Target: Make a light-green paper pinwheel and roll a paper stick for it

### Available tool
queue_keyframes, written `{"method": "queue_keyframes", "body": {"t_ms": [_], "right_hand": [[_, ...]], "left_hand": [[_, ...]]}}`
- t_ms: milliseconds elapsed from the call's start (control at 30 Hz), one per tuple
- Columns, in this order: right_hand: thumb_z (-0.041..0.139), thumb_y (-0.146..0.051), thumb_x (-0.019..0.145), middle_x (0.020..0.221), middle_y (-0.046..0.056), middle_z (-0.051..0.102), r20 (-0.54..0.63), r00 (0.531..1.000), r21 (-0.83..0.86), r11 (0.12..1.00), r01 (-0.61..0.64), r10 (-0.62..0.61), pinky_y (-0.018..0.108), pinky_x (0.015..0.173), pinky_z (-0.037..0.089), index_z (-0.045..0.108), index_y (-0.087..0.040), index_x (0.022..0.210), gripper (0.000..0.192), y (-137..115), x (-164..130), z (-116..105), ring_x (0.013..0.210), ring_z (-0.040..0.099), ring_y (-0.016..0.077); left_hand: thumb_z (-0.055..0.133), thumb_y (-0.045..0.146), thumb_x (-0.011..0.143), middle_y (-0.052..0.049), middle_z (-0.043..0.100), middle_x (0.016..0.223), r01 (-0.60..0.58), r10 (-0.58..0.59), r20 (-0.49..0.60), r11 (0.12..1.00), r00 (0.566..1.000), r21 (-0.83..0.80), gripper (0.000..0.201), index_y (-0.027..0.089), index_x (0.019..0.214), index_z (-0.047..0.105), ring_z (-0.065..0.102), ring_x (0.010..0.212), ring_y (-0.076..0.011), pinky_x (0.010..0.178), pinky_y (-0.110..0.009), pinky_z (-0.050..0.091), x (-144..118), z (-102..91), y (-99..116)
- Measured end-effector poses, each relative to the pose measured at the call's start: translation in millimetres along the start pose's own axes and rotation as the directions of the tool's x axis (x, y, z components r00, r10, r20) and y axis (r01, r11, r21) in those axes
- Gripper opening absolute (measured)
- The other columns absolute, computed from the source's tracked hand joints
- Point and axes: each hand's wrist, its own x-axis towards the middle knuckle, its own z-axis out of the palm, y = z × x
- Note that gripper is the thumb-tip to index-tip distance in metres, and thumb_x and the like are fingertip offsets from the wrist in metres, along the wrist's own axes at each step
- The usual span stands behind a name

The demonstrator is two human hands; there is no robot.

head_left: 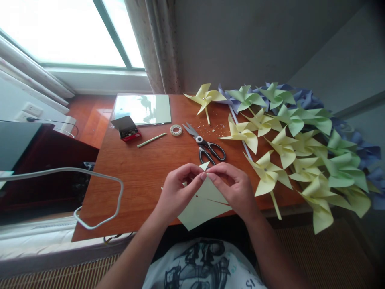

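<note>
Pinching a pale paper sheet at its far end, you have both hands close together, near the front edge of the table. Your left hand has its thumb and finger tips on the paper. Your right hand pinches just beside it, so the tips almost meet — maybe they touch, but you can't quite tell from here. The sheet hangs between your arms, with a little paper point poking out on the far side and a long slit on its right.

It looks like you are at the shaping step, with the cuts made. The next move seems to call for small, soft finger moves and a steady pinch, so the slit does not rip further.

Just past your hands lie the scissors. To their left are a tape roll, a thin paper stick and a small red box. Yellow pinwheels and green pinwheels crowd the right side.

Not much can be read. Your shirt has marks low on its right like "IS" or "15" — hard to say which. The red box has tiny pale marks, too small to read.
</note>
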Motion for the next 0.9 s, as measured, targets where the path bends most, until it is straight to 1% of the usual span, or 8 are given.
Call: {"method": "queue_keyframes", "body": {"t_ms": [233,333,500,733,900], "right_hand": [[0.066,-0.027,0.094,0.089,0.004,0.076,-0.003,0.997,0.038,0.996,-0.083,0.083,0.029,0.075,0.058,0.075,-0.022,0.09,0.012,-3.8,-0.3,-2.4,0.082,0.072,0.0192],[0.066,-0.03,0.093,0.086,0.004,0.075,0.012,0.995,0.04,0.994,-0.104,0.104,0.03,0.074,0.058,0.075,-0.021,0.088,0.014,-5.3,0.4,-2.3,0.08,0.071,0.0195],[0.071,-0.029,0.09,0.083,0.004,0.074,0.014,0.996,0.026,0.996,-0.084,0.083,0.03,0.074,0.059,0.073,-0.021,0.085,0.01,-4.3,0.8,-1.2,0.079,0.07,0.0198],[0.07,-0.025,0.09,0.083,0.004,0.073,-0.011,0.999,-0.008,0.999,-0.042,0.042,0.031,0.075,0.059,0.073,-0.021,0.084,0.008,-2.1,1.4,-1.1,0.08,0.07,0.0197],[0.069,-0.022,0.09,0.082,0.003,0.073,-0.031,0.999,-0.089,0.996,0.01,-0.013,0.031,0.074,0.057,0.072,-0.022,0.083,0.008,-4.8,1.5,-0.5,0.079,0.07,0.0192]], "left_hand": [[0.071,0.038,0.089,-0.002,0.063,0.07,-0.02,0.02,-0.019,0.999,1.0,0.035,0.023,0.016,0.083,0.071,0.053,0.063,-0.0129,0.057,-0.023,0.041,-0.4,1.4,-1.0],[0.071,0.039,0.089,-0.002,0.064,0.07,-0.021,0.022,-0.019,0.999,1.0,0.049,0.023,0.016,0.083,0.071,0.054,0.063,-0.0134,0.057,-0.024,0.042,-0.3,1.8,-0.3],[0.071,0.038,0.089,-0.002,0.063,0.069,-0.036,0.037,-0.013,0.997,0.999,0.063,0.023,0.016,0.083,0.072,0.053,0.062,-0.0131,0.056,-0.023,0.042,0.1,1.6,-0.1],[0.069,0.039,0.091,-0.002,0.065,0.073,-0.039,0.039,-0.007,0.997,0.999,0.071,0.023,0.016,0.086,0.072,0.054,0.064,-0.0128,0.058,-0.024,0.042,0.5,1.6,-2.5],[0.068,0.037,0.091,-0.002,0.065,0.074,-0.048,0.048,-0.005,0.996,0.999,0.076,0.023,0.016,0.085,0.071,0.054,0.064,-0.0129,0.059,-0.024,0.043,0.8,2.7,-1.5]]}}
